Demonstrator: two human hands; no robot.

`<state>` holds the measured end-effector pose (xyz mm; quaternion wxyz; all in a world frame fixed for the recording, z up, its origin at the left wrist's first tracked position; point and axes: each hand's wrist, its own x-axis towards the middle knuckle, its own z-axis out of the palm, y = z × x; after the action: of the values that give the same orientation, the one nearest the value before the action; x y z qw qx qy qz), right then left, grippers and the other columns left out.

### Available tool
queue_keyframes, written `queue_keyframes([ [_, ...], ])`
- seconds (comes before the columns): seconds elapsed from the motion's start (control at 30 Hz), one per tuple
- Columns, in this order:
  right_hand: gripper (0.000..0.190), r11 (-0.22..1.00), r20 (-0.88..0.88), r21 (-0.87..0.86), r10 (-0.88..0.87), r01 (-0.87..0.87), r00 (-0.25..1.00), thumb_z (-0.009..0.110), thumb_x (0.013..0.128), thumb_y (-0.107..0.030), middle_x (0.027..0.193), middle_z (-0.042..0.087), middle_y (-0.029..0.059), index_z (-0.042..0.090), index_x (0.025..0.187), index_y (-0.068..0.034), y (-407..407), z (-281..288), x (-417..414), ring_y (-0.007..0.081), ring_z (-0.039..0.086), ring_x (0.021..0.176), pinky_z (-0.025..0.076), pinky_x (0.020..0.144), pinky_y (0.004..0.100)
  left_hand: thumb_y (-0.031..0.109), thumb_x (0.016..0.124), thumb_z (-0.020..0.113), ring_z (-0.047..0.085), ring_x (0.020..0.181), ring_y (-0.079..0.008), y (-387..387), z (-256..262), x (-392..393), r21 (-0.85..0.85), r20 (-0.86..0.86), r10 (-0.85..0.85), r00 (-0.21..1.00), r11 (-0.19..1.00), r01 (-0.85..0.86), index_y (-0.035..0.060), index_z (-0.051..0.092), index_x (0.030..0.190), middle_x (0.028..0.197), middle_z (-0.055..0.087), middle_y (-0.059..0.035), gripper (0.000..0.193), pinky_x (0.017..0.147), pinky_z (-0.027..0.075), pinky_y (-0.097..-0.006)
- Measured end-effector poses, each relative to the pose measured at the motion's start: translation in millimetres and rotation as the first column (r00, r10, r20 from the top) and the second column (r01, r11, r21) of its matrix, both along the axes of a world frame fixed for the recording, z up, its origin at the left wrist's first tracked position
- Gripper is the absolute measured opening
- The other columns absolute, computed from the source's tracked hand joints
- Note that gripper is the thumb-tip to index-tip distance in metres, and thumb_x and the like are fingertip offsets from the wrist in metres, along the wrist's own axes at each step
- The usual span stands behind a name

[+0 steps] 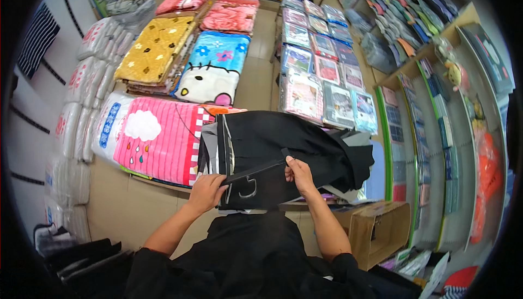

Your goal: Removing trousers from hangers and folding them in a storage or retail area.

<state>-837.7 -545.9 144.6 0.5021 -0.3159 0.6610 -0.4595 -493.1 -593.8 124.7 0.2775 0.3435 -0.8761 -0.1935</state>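
Observation:
A stack of folded black garments (282, 135) lies before me. Above it, both hands stretch out the waistband of a black garment (261, 170). My left hand (209, 191) pinches the band's left end, while my right hand (299, 173) grips it near the right end, where a short piece sticks up past the fingers. Between my hands, a pale clothes-hanger hook (248, 186) shows against the black cloth. The lower part of the held garment is hard to tell from the cloth behind it.
Left of the stack lies a pink packaged blanket (159, 139). Beyond are folded blankets (155, 49) and packaged textiles (302, 94). An open cardboard box (380, 233) stands at lower right, beside shelves (427, 152). Plastic-wrapped bundles (73, 127) line the left wall.

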Motion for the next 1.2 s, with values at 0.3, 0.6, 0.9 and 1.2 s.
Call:
queue_keyframes([
  [0.3, 0.042, 0.982, -0.229, -0.040, -0.187, 0.182, 0.955, 0.066, 0.103, -0.041, 0.092, 0.072, 0.0044, 0.071, 0.112, -0.001, 84.3, -22.8, -36.1, 0.0110, 0.061, 0.066, 0.049, 0.062, 0.0276, 0.021, 0.100, 0.067, 0.074, 0.079, -0.0350, 20.9, -0.6, -41.6, 0.223, -0.111, -0.173, 0.979, 0.955, 0.194, -0.0005, 0.073, 0.108, 0.088, 0.075, -0.0176, 0.023, 0.069, 0.057, -0.0431],
  [0.6, 0.033, 0.980, -0.098, -0.105, -0.181, 0.171, 0.979, 0.066, 0.105, -0.029, 0.075, 0.059, -0.0015, 0.069, 0.125, -0.003, 216.3, -2.8, -96.1, 0.0087, 0.057, 0.059, 0.044, 0.056, 0.0243, 0.025, 0.101, 0.065, 0.075, 0.088, -0.0348, 103.2, 12.1, -110.6, 0.294, -0.129, -0.273, 0.953, 0.907, 0.300, -0.0003, 0.074, 0.111, 0.094, 0.076, -0.0185, 0.028, 0.078, 0.058, -0.0412],
  [0.9, 0.043, 0.975, -0.156, -0.101, -0.214, 0.200, 0.964, 0.075, 0.098, -0.021, 0.089, 0.066, 0.0001, 0.066, 0.139, -0.008, 418.1, -6.7, -157.9, 0.0048, 0.058, 0.061, 0.050, 0.055, 0.0242, 0.029, 0.101, 0.065, 0.074, 0.091, -0.0362, 225.8, 32.8, -205.5, 0.303, -0.006, -0.480, 0.877, 0.835, 0.459, 0.0014, 0.074, 0.111, 0.100, 0.076, -0.0176, 0.031, 0.080, 0.058, -0.0428],
  [1.2, 0.034, 0.918, -0.054, -0.156, -0.378, 0.366, 0.924, 0.074, 0.097, -0.010, 0.100, 0.072, 0.0020, 0.072, 0.131, -0.007, 549.2, -37.1, -199.2, 0.0066, 0.061, 0.066, 0.052, 0.058, 0.0244, 0.027, 0.100, 0.066, 0.072, 0.094, -0.0388, 302.5, 53.9, -299.0, 0.268, 0.097, -0.655, 0.749, 0.742, 0.615, 0.0026, 0.074, 0.110, 0.100, 0.075, -0.0192, 0.027, 0.081, 0.057, -0.0459],
])
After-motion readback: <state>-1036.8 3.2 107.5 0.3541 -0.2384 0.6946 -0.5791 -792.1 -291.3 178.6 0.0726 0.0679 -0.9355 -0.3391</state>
